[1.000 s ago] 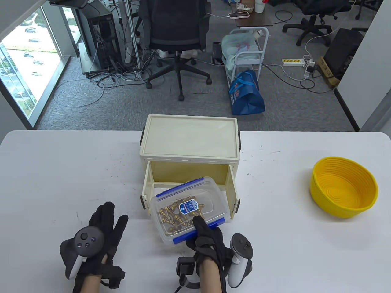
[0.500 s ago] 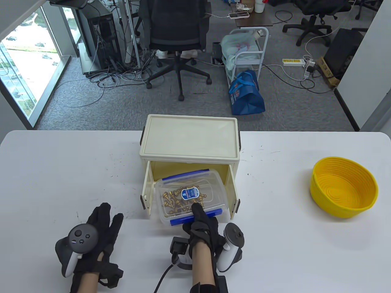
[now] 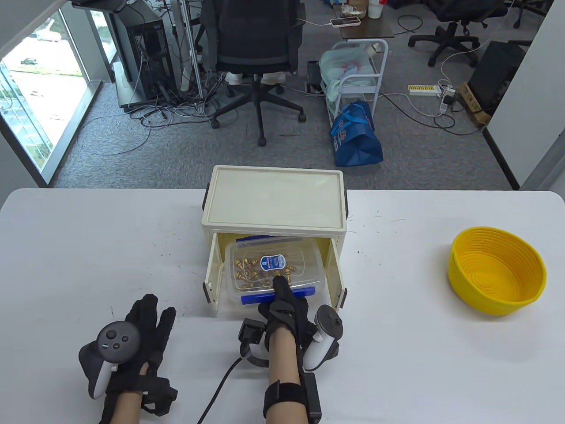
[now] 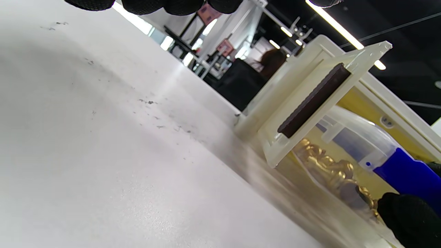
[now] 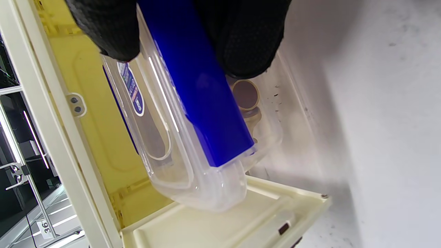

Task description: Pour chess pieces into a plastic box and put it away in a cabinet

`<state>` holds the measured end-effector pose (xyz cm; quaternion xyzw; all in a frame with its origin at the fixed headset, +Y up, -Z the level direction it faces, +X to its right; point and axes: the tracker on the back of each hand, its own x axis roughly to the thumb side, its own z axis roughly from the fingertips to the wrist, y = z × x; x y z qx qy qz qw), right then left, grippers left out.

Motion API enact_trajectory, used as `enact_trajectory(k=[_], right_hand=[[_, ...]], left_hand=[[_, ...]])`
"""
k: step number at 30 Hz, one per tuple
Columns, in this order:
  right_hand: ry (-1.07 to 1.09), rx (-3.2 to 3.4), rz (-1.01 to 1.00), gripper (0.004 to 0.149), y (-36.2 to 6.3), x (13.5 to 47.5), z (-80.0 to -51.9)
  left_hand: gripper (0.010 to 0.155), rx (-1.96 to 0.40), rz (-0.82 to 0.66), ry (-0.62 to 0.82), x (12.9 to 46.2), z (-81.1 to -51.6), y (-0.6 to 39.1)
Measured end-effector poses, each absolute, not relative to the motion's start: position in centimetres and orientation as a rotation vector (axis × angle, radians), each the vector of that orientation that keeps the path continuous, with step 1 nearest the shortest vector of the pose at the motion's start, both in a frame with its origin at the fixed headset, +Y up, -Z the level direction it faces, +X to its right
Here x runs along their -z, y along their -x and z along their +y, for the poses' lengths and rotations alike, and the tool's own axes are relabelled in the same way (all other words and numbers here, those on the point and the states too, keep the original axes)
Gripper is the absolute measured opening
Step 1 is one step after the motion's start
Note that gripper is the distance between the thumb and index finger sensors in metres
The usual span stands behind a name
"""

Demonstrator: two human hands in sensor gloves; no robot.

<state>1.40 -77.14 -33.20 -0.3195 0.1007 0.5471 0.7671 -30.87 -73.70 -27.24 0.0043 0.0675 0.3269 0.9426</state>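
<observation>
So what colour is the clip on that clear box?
Blue; the clip on the clear box shows best in the right wrist view.

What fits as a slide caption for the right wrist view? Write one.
Right hand grips the blue-latched plastic box of chess pieces inside the open cabinet.

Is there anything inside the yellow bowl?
No, in the table view the yellow bowl shows only its bare ribbed inside, standing alone on the table far right of the cabinet.
</observation>
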Motion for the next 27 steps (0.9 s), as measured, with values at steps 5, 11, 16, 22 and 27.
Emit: enact_trajectory(k=[5,11,16,22,27], right_hand=[[0.705,-1.159,0.192,0.074,-0.9,34.5,-76.8],[0.707,-1.194,0.194,0.074,-0.3,35.9,-76.8],[0.702,-1.180,0.202,0.073,0.5,36.9,-77.0],[0.700,-1.183,0.203,0.073,0.9,38.0,-77.0],[0.703,-1.177,0.184,0.073,0.4,39.1,-76.9]], left_hand=[[0.079,-0.666,0.126,-0.014,27.2,-73.6,30.8],[0.079,-0.680,0.133,-0.006,27.2,-73.6,30.8],[0.079,-0.682,0.120,-0.006,27.2,-73.6,30.6],[0.079,-0.682,0.106,-0.008,27.2,-73.6,30.6],[0.079,-0.676,0.105,-0.016,27.2,-73.5,30.6]])
